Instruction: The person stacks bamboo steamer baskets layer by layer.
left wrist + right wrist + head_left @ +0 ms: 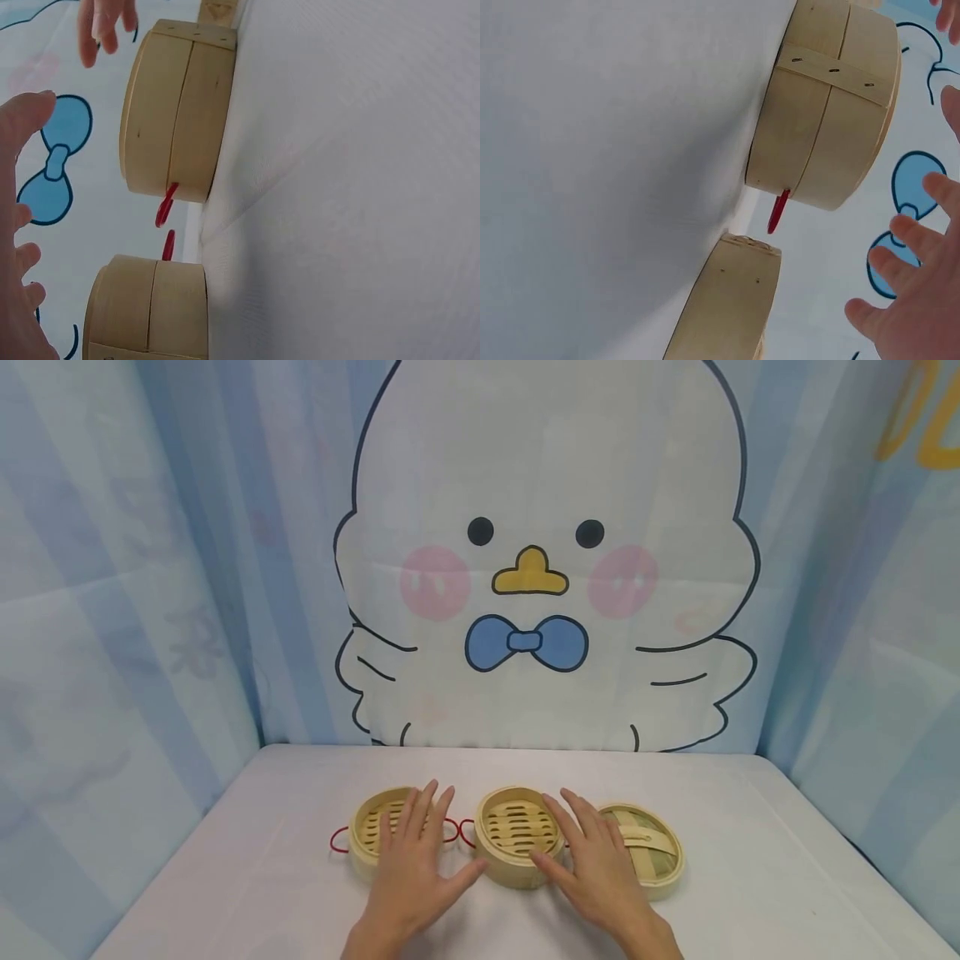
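Note:
Three bamboo pieces stand in a row on the white table. On the left is a small steamer basket (366, 827) with red loop handles, partly covered by my left hand (412, 870), whose fingers are spread above it. A second steamer basket (517, 831) with a slatted floor is in the middle; its side wall and a red loop (166, 206) show in the left wrist view. To the right lies a woven steamer lid (660, 852) with a strap handle. My right hand (600, 868), fingers spread, hovers between the middle basket and the lid, overlapping both. Neither hand holds anything.
The white tabletop (750, 877) extends around the row. Behind it hangs a curtain (525, 460) printed with a cartoon bird wearing a blue bow tie. Blue patterned cloth (97, 610) also hangs on both sides.

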Tool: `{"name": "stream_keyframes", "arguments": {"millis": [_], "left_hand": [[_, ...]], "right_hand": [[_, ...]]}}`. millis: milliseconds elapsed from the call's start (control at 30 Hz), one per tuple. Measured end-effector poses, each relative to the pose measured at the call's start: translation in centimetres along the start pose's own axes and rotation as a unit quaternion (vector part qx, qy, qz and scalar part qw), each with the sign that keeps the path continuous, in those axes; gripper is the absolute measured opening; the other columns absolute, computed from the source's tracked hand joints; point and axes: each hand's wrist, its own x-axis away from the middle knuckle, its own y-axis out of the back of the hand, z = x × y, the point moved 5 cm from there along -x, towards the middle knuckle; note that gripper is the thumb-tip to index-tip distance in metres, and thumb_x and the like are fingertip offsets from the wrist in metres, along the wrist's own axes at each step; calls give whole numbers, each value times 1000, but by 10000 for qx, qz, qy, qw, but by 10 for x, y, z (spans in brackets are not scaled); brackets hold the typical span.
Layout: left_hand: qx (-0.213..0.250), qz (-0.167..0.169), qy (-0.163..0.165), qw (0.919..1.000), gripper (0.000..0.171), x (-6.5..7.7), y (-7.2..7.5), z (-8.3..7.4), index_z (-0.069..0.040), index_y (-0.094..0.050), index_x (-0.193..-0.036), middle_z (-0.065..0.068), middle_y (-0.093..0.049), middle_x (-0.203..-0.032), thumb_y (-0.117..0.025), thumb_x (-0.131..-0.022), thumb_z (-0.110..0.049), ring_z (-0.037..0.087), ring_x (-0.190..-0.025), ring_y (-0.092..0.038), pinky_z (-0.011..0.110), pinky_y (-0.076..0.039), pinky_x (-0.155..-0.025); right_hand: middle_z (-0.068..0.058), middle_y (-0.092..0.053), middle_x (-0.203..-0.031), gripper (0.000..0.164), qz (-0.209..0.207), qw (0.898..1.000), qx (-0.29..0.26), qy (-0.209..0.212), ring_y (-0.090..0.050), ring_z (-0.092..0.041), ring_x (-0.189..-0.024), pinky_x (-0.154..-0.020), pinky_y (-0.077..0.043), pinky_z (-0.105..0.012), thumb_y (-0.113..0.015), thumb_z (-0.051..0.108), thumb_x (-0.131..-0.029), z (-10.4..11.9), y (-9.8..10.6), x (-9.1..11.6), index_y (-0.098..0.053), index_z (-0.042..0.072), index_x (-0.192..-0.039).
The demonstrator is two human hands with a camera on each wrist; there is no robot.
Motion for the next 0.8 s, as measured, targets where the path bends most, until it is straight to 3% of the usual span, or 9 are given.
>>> {"name": "stream_keyframes", "arguments": {"millis": [233, 433, 667, 800], "left_hand": [[-4, -154, 78, 9999, 88, -1, 6, 12, -15, -42, -154, 11, -34, -160, -70, -84, -62, 39, -147, -25, 73, -15, -111], [165, -341, 421, 9984, 90, -1, 15, 34, -17, -40, -155, 10, -33, -161, -75, -82, -57, 41, -147, -25, 71, -13, -113], [263, -315, 703, 9967, 94, -1, 20, 53, -14, -39, -155, 14, -33, -160, -76, -81, -58, 42, -146, -26, 74, -15, -111], [468, -218, 706, 9962, 99, 0, 21, 61, -10, -35, -156, 16, -30, -160, -76, -80, -59, 43, -147, -23, 74, -14, -111]], "right_hand": [[-15, -47, -149, 62, 8, 9999, -78, 153, -43, -38, -136, -106, -32, -67, -70, 43, -94, 4, 2, -5, -52, 15, -147], [-15, -49, -147, 59, 284, 9990, -280, 202, -45, -37, -135, -108, -31, -65, -70, 42, -94, 6, -2, -12, -54, 16, -146], [-14, -50, -147, 55, 656, 9967, -469, 118, -44, -37, -136, -110, -31, -63, -70, 45, -93, 5, -6, -15, -60, 18, -140], [-15, -51, -146, 58, 814, 9951, -557, 86, -46, -38, -134, -108, -33, -62, -73, 45, -91, 5, -6, -15, -61, 17, -139]]}}
